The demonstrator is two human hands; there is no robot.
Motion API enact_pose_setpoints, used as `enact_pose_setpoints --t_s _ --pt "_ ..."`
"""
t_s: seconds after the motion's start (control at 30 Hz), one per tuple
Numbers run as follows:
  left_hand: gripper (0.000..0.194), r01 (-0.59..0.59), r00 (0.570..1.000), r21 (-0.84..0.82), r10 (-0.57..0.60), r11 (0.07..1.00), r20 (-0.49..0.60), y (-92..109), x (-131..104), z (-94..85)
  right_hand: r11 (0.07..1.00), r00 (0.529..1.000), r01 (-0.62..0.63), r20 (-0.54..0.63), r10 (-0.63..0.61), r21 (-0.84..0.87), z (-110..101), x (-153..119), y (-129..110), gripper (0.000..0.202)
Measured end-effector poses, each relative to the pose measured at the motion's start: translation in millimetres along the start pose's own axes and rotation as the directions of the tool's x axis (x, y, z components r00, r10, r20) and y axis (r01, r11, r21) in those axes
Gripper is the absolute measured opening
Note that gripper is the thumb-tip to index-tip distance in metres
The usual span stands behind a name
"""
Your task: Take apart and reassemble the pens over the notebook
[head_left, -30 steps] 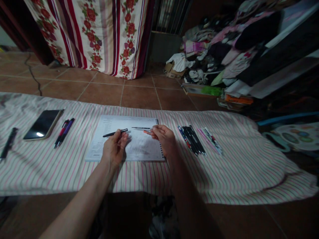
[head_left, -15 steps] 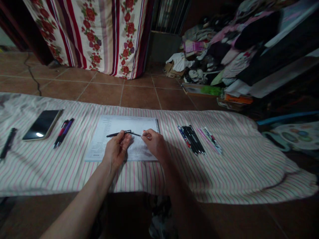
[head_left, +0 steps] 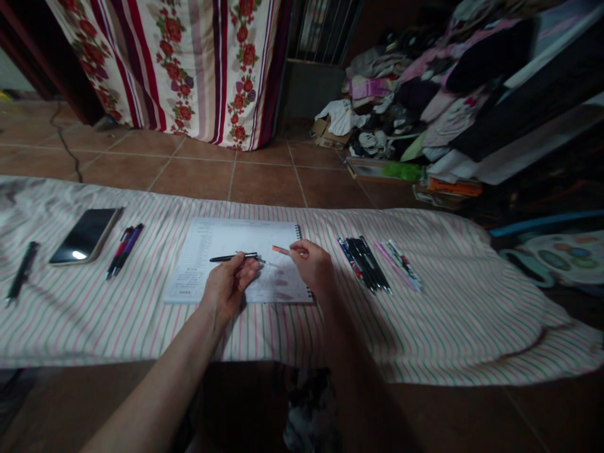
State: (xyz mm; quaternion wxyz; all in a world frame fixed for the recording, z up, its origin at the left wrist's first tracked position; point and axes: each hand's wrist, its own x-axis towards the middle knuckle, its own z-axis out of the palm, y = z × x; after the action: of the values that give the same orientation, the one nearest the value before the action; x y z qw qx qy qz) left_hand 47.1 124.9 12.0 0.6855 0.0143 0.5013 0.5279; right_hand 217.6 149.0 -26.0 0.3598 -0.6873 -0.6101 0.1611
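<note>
Over an open spiral notebook (head_left: 255,229), my left hand (head_left: 231,283) is closed on a black pen (head_left: 221,258), with a thin, partly hidden piece sticking out to the right of its fingers. My right hand (head_left: 311,264) pinches a small orange-tipped piece (head_left: 280,250) above the page's right part, apart from the black pen. Several black pens (head_left: 368,264) lie right of the notebook, beside pink and white pens (head_left: 401,265). To the left lie a red pen (head_left: 119,251) and a purple pen (head_left: 129,250).
A phone (head_left: 87,236) and a dark pen (head_left: 21,274) lie at the left on the striped cloth (head_left: 453,314). Behind are a floral curtain (head_left: 202,69) and a pile of clothes (head_left: 415,88). A paint palette (head_left: 570,255) is at the far right.
My right hand has moved right, away from my left hand, and the orange-tipped piece now shows clearly in its fingers. My left hand has shifted slightly right with the black pen.
</note>
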Motion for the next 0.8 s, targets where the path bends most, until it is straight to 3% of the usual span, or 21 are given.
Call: enact_pose_setpoints --t_s 0.13,0.23,0.37,0.53,0.67,0.8 --pt "0.014 0.006 1.0 -0.009 -0.006 1.0 0.007 -2 0 0.1 1.0 1.0 -0.017 0.008 0.017 -0.005 -1 1 6 0.016" --pt "0.015 0.029 0.999 -0.023 -0.028 0.999 0.021 -4 0 0.3 0.996 1.0 -0.016 0.015 0.014 0.093 3 2 1 0.016" --pt "0.014 0.049 0.998 -0.026 -0.048 0.998 0.041 -8 -1 -0.8 0.951 0.986 -0.074 0.168 0.024 0.301 9 2 -15 0.017" --pt "0.018 0.069 0.994 -0.009 -0.068 0.998 0.086 -8 -2 -5.7 0.914 0.93 0.005 0.335 -0.154 0.407 12 -4 -35 0.025" --pt "0.02 0.074 0.988 0.001 -0.074 0.997 0.133 -6 0 -10.7 0.901 0.872 0.03 0.429 -0.236 0.434 13 -9 -40 0.02" --pt "0.023 0.045 0.982 0.189 -0.078 0.981 0.17 -3 -4 -13.0 0.919 0.891 0.052 0.397 -0.22 0.392 13 -9 -41 0.013"
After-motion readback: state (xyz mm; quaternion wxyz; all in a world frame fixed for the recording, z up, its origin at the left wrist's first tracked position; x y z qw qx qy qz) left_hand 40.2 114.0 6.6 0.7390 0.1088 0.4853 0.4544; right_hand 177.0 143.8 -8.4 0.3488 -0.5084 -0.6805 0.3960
